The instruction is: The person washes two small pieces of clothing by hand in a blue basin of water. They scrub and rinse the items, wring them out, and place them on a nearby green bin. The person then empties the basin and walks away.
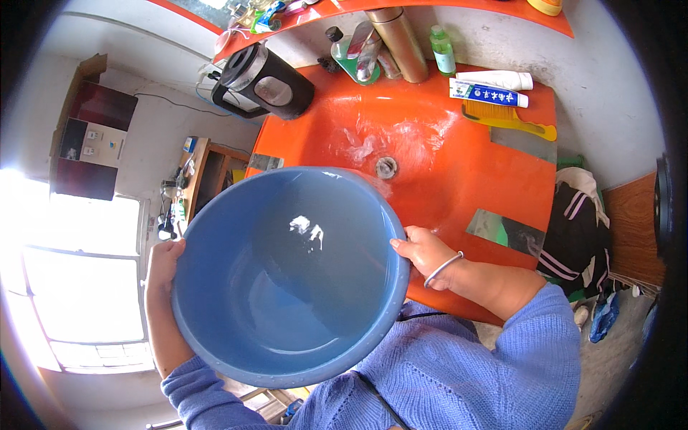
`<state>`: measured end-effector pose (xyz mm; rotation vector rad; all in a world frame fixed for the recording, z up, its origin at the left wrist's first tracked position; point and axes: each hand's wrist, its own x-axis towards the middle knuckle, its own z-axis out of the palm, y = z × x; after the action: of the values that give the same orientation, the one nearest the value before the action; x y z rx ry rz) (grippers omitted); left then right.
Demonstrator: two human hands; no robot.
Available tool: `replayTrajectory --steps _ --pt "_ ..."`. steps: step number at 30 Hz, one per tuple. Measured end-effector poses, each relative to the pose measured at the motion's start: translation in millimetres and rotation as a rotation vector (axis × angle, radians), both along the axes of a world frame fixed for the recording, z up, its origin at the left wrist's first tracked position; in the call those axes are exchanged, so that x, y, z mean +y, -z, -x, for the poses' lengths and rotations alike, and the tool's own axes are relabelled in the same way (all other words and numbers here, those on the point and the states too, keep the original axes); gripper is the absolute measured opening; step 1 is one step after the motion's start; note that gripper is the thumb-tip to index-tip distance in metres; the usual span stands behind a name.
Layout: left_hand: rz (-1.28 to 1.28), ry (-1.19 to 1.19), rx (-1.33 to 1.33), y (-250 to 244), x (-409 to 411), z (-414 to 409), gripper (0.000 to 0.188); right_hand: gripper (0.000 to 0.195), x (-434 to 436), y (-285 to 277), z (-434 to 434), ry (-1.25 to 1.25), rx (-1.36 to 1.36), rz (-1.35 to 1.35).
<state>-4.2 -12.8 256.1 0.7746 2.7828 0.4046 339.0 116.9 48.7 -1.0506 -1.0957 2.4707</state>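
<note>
A blue plastic basin (pixel 226 301) is held up between my two hands, in front of my body and over the near left edge of an orange sink (pixel 462 172). Cloudy water (pixel 344 258) lies inside it, pooled toward the sink side, so the basin looks tilted. My left hand (pixel 163 263) grips the rim on the left. On the opposite rim is my right hand (pixel 427 255), its thumb over the edge and a bangle at the wrist. Wet streaks and a little foam lie around the metal drain (pixel 386 167) in the sink bowl.
A dark electric kettle (pixel 269 80) stands on the sink's left corner. Along the back are a gold thermos flask (pixel 400 45) and a green bottle (pixel 443 51). Toothpaste tubes (pixel 488 92) and a yellow comb (pixel 508 118) lie at the right. An orange shelf (pixel 484 8) runs above.
</note>
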Motion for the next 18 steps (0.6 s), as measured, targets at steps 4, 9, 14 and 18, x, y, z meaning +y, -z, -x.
replayTrajectory --steps 4,9,14,18 --pt "-0.003 -0.011 0.015 -3 -4 3 0.028 0.025 1 -8 1 -0.020 -0.011 0.056" --pt "0.046 -0.001 0.027 -8 3 -3 0.028 0.024 1 -5 0 0.015 0.057 0.064" --pt "0.053 0.015 0.037 -11 11 -5 0.028 0.024 4 4 0 -0.019 0.029 0.079" --pt "0.071 0.039 0.008 -18 13 0 0.025 0.024 5 3 3 0.000 0.055 0.131"
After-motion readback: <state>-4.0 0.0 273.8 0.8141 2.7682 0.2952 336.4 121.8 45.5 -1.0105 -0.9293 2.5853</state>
